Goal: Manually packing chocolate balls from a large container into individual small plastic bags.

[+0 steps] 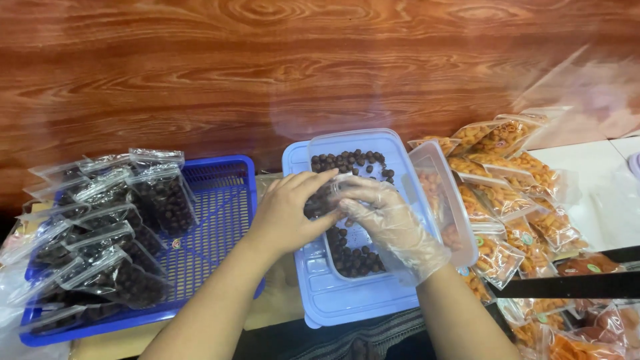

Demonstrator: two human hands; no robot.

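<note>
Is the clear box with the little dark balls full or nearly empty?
Partly full. The clear box has dark balls at both ends, with bare bottom showing mid-box.

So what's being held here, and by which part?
A small clear bag of dark round pieces, held near its mouth between the bare left hand and gloved right hand.

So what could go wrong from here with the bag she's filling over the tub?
The small clear bag, pinched between the bare left hand and gloved right hand, may slip and drop dark round snacks outside the clear container. An elbow could also nudge the stacked filled bags in the blue basket.
</note>
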